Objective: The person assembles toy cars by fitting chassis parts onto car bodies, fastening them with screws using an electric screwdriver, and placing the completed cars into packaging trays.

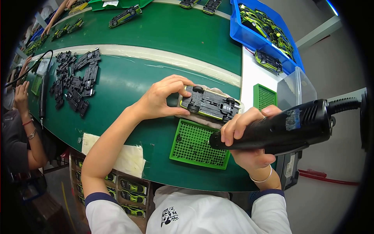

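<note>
A toy car lies upside down, its black underside and wheels facing up, in a pale padded holder on the green table. Thumb and fingers of my left hand grip the car's left end. Wrapped around a black electric screwdriver is my right hand, just right of the car. The tool lies almost level, its front end over the right side of a green perforated tray dotted with small dark screws. Whether the driver's tip touches a screw cannot be made out.
Black chassis plates are heaped at left, near another screwdriver and another person's hand. A blue bin of toy cars stands far right, above a small green tray. Packed cars fill a carton below the table edge.
</note>
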{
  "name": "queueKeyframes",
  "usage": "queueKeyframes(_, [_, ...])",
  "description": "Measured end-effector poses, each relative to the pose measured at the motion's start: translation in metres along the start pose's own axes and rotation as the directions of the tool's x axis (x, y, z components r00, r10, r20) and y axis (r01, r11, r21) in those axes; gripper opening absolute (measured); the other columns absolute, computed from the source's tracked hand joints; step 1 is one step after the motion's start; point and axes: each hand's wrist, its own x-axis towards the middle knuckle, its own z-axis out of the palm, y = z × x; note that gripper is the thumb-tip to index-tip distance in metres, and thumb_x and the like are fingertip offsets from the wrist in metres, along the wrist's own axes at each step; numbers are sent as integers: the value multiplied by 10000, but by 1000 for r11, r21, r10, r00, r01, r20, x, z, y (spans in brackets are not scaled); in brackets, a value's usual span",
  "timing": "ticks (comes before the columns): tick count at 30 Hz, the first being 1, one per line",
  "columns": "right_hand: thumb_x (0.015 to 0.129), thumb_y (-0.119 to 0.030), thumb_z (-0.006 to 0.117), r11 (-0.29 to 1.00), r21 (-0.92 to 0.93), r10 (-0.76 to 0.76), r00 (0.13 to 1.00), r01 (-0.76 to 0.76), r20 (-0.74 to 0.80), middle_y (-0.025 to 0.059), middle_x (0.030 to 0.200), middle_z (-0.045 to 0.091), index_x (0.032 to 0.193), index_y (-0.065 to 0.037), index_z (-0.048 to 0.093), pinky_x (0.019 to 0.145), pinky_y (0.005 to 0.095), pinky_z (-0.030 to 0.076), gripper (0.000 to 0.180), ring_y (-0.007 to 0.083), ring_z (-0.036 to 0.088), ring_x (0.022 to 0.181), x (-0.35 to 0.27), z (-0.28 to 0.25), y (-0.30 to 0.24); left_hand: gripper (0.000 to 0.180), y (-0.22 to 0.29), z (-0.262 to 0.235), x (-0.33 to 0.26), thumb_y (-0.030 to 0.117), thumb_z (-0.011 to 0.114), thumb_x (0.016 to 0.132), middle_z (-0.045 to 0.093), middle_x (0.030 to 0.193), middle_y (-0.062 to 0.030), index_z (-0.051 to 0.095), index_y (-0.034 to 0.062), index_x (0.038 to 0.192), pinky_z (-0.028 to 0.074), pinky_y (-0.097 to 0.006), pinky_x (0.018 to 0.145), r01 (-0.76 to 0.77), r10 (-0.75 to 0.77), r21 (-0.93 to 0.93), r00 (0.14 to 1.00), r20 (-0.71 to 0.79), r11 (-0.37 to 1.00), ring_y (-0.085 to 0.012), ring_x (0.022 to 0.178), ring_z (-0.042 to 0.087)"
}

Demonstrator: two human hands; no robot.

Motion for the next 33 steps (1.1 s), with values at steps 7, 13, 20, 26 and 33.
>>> queueKeyframes(7, [667,-677,510,998,-28,54,998,-55,-8,47,723,415,1133,-153,207,483,281,454,763,141,486,520,0,4,2,350,-3,-2,-3,135,764,562,558,1039,-111,534,29,803,430,-356,825,60,-59,-56,998,18,997,-265,980,517])
queueKeyframes(13, [675,-675,504,1000,25,-10,999,9,30,49,725,418,1124,-152,214,489,280,454,748,141,486,520,0,3,7,348,-3,-3,-3,125,760,565,561,1052,-111,543,32,820,427,-359,834,94,-91,-103,995,34,990,-266,985,518])
queueKeyframes(20, [633,-538,644,984,165,-48,991,68,-122,60,662,519,1074,-31,265,480,211,456,771,150,557,522,2,8,7,347,-2,-4,-2,115,758,566,564,1047,-105,544,30,826,429,-354,833,100,-96,-98,994,44,990,-263,978,522])
queueKeyframes(26, [637,-461,684,978,205,-35,998,45,-52,83,673,524,1115,-38,269,505,235,466,761,182,560,545,5,3,4,360,14,-8,4,177,768,535,494,1174,-120,566,90,820,312,-421,945,-26,23,135,999,26,990,-300,1136,414])
queueKeyframes(33, [625,-688,538,960,194,-202,979,203,-27,35,703,398,1154,-162,227,478,289,425,808,153,466,501,29,14,-20,235,47,16,3,300,741,557,455,1225,-60,594,166,681,150,-504,1011,-90,74,199,994,85,976,-263,1210,342])
